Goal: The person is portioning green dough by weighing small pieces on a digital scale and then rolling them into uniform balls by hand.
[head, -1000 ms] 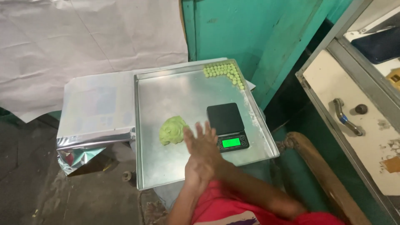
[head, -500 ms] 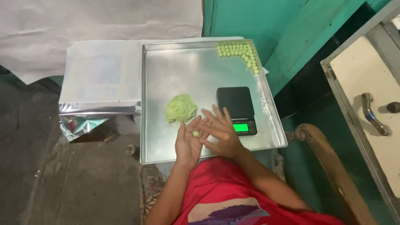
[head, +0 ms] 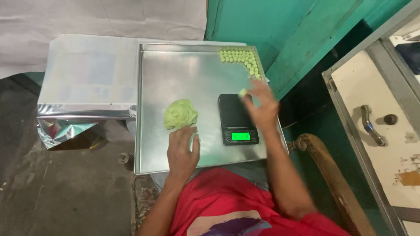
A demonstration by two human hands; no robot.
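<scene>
A steel tray [head: 183,78] lies in front of me. On it sits a lump of pale green dough [head: 180,114], a black digital scale [head: 236,119] with a lit green display, and several small green dough balls [head: 240,58] lined up in the far right corner. My left hand [head: 183,150] rests on the tray just below the lump, fingertips touching its near edge. My right hand [head: 261,106] is raised over the scale's far right side, pinching a small green dough ball [head: 243,92] in its fingertips.
A shiny silver foil sheet [head: 87,78] covers the surface left of the tray. A teal wall [head: 280,26] stands behind. A wooden chair arm [head: 326,166] curves at my right, with a pale metal-framed panel with a handle [head: 372,126] beyond it.
My hands, which were together rolling a ball near the tray's front, have parted. The right hand has moved up and right with the ball; the left has settled by the lump.
</scene>
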